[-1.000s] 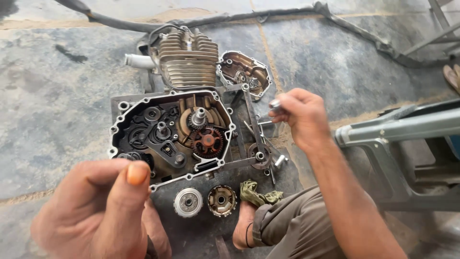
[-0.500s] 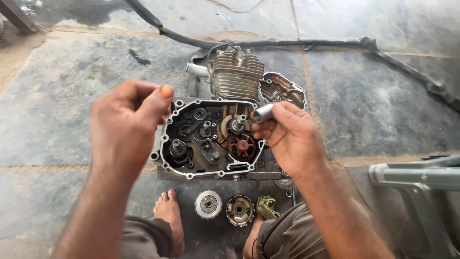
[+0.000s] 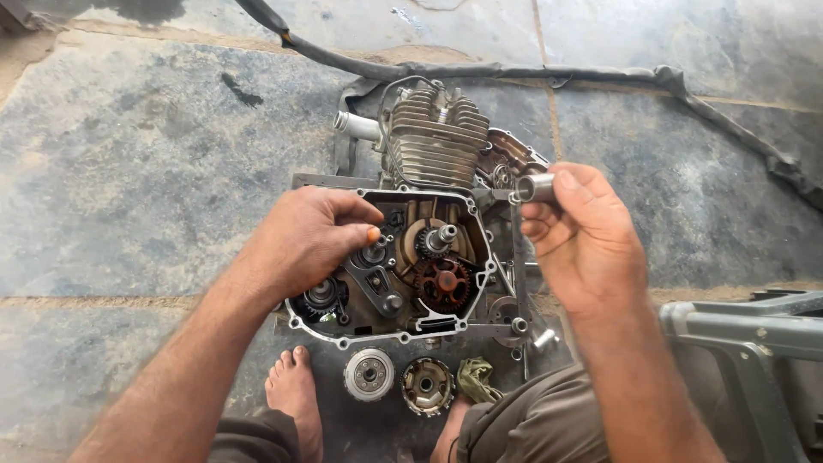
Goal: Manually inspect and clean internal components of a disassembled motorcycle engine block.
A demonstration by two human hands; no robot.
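Note:
An open motorcycle engine case point(image 3: 480, 257) lies on the stone floor, with gears point(image 3: 442, 279) and a shaft inside and a finned cylinder point(image 3: 433, 141) at its far end. My left hand point(image 3: 304, 240) rests over the left part of the case, its fingertips touching a small part by a shaft. My right hand point(image 3: 583, 231) is raised at the case's right side and holds a short metal sleeve point(image 3: 536, 187) between thumb and fingers.
Two round clutch parts point(image 3: 369, 374) point(image 3: 426, 386) and a green rag point(image 3: 473, 377) lie near my bare feet point(image 3: 291, 399). A side cover point(image 3: 514, 159) sits behind the case. A black hose point(image 3: 480, 70) runs across the floor. A grey metal stand point(image 3: 754, 334) is at the right.
My left hand came down from in front of the camera onto the open case. My right hand lifted the metal sleeve and moved right, clear of the case.

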